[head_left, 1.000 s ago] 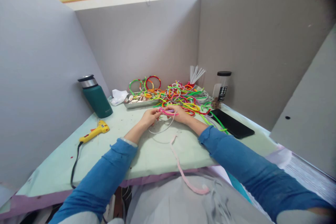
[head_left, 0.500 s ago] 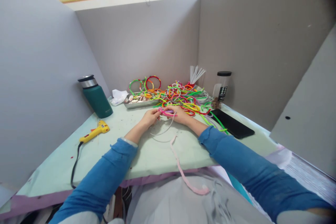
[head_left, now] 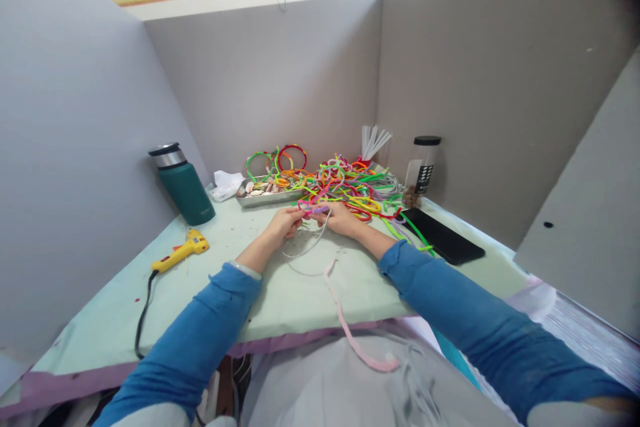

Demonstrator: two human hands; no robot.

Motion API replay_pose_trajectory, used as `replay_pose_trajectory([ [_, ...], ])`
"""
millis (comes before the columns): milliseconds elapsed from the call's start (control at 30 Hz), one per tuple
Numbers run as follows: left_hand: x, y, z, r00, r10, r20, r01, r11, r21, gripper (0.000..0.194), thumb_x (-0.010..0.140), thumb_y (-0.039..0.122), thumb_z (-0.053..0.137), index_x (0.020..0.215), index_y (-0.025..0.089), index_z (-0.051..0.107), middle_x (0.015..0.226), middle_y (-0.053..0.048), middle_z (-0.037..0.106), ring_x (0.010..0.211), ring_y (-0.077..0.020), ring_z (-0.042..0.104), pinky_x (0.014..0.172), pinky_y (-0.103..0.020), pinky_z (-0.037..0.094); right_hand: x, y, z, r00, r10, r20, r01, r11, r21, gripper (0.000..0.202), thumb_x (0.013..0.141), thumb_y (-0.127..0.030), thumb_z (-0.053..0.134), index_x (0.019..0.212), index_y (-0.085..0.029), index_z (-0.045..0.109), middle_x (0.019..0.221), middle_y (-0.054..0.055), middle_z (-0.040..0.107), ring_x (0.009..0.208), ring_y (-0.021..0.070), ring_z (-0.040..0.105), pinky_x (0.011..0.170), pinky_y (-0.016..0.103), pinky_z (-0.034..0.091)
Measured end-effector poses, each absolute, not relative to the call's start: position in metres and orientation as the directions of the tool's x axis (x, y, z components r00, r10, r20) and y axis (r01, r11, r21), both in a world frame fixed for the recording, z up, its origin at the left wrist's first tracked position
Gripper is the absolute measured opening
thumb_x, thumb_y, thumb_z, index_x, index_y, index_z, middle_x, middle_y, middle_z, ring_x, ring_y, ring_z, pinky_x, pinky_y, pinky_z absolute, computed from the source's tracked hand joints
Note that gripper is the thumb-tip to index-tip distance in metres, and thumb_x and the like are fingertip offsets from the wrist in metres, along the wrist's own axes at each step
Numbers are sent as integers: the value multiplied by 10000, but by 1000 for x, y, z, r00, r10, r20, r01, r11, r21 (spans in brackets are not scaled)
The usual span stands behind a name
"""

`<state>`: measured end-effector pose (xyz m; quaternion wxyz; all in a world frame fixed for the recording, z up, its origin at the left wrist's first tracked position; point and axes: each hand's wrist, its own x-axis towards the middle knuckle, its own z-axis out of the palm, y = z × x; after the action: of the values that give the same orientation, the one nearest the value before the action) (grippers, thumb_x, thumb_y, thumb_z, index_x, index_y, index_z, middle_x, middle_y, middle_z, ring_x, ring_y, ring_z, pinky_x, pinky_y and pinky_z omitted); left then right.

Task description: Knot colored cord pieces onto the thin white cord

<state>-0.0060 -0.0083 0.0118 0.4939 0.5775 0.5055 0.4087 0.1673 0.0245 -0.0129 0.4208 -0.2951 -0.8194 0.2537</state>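
Running lengthwise left to right, pink-and-purple strip pinched by left fingers and right fingers

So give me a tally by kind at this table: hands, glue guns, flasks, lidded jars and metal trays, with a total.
Hands: 2 (left hand, right hand)
Yellow glue gun: 1
Teal flask: 1
Clear black-lidded jar: 1
Metal tray: 1
Total: 6
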Motion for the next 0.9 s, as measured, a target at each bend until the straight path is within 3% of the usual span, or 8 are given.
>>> replay_pose_trajectory([
  [167, -9, -5, 9, 158, 987, -13, 197, -19, 980, 263, 777, 397, 548, 703, 145, 540, 471, 70, 349, 314, -19, 174, 341, -207, 81, 168, 23, -13, -496, 701, 513, 267, 685, -678, 328, 782, -431, 539, 828, -128, 656, 641, 17, 609, 591, 109, 514, 571, 206, 370],
  [400, -10, -7, 6, 236, 972, 7, 242, -66, 968, 354, 756, 491, 548, 713, 140, 534, 492, 67, 336, 332, -15, 176, 341, -199, 83, 168, 26, -13, -521, 717, 464, 268, 653, -708, 244, 782, -319, 519, 794, -120, 660, 629, 9, 591, 578, 97, 481, 578, 211, 362],
  [600, -8, -10, 7, 274, 962, 8, 272, -85, 959, 381, 752, 523, 540, 716, 144, 517, 517, 63, 348, 338, -12, 181, 343, -198, 89, 171, 24, -7, -594, 698, 399, 153, 585, -796, 315, 784, -340, 510, 959, -119, 651, 668, 11, 583, 546, 83, 427, 524, 206, 338],
  [900, -9, -9, 4, 298, 955, 9, 311, -105, 945, 419, 749, 548, 528, 647, 147, 467, 516, 50, 378, 339, -18, 239, 349, -205, 122, 171, 17, -2, -601, 721, 345, 148, 525, -838, 338, 775, -377, 519, 901, -97, 661, 661, 20, 563, 562, 95, 440, 519, 216, 339],
])
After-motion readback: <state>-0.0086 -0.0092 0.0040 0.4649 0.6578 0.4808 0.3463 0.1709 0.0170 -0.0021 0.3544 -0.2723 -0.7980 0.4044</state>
